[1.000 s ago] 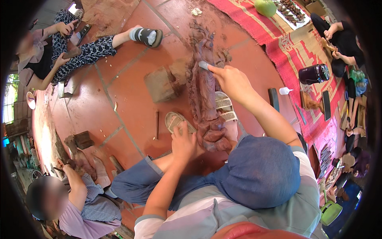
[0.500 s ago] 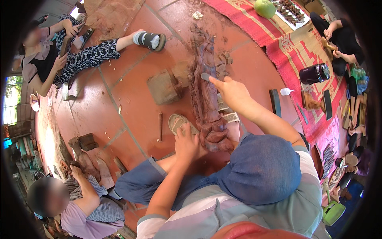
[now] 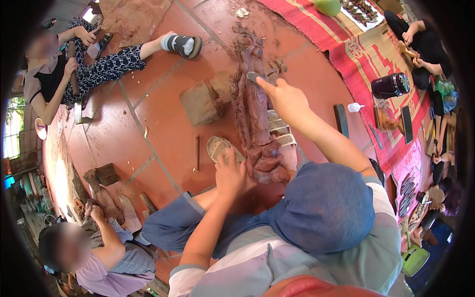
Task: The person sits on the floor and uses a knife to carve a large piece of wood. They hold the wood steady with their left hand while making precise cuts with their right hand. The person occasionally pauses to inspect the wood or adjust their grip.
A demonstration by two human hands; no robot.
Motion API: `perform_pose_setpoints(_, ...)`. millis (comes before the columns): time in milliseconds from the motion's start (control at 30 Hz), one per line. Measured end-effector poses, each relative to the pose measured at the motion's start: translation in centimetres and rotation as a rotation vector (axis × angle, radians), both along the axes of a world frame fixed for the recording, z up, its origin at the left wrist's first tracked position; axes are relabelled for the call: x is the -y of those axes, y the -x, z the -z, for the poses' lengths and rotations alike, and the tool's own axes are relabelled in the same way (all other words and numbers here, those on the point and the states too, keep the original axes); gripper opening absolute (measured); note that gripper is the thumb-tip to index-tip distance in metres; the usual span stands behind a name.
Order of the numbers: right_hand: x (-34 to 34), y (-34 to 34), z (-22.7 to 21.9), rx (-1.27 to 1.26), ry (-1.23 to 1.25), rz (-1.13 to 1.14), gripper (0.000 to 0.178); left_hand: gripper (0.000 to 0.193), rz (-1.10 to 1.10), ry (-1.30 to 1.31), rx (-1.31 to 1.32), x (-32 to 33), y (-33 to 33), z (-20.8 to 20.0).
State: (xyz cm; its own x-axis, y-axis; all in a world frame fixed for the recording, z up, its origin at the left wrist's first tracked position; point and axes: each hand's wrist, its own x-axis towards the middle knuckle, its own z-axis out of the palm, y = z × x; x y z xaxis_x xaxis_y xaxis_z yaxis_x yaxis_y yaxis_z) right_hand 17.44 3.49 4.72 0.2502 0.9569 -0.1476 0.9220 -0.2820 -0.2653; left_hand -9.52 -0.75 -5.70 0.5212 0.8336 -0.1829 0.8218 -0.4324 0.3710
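Note:
A carved reddish-brown wooden statue (image 3: 257, 109) lies between my feet, its far end pointing away from me. My right hand (image 3: 287, 101) reaches over its right side, fingers closed round a small flat grey piece (image 3: 253, 76) whose rounded end touches the upper carving. Whether that piece is a scraper or folded abrasive cannot be made out. Left of the statue's near end, my left hand (image 3: 231, 173) rests on my lower leg above the sandal (image 3: 221, 148), fingers stretched and apart, holding nothing.
Left of the statue are a wooden block (image 3: 200, 104) and a thin rod (image 3: 197, 153) on the tiles. A red patterned mat (image 3: 356, 64) bears a dark thermos (image 3: 391, 86); a white bottle (image 3: 354, 107) lies by its edge. Other people sit at left and right.
My right hand has shifted the grey piece farther up the statue, away from me. My left hand stays on my leg. At upper left a person's wooden tool has turned more upright.

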Motion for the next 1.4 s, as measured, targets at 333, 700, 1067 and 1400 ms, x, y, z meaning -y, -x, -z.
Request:
perform_pose_setpoints(333,1.0,0.6,1.0,-0.022,0.017,-0.039,0.054,0.060,-0.010,-0.004,0.005,0.4,-0.2,0.0)
perform_pose_setpoints(700,1.6,1.0,1.1,-0.049,0.080,-0.045,0.057,0.061,-0.007,-0.003,0.003,-0.2,-0.2,0.2)
perform_pose_setpoints(1067,1.9,1.0,1.2,-0.102,0.096,-0.069,0.044,0.061,-0.004,-0.025,-0.020,0.3,-0.1,0.2)
perform_pose_setpoints(1400,1.5,0.8,0.7,-0.034,0.075,-0.092,0.057,0.061,0.015,-0.058,-0.021,0.2,-0.1,0.6)
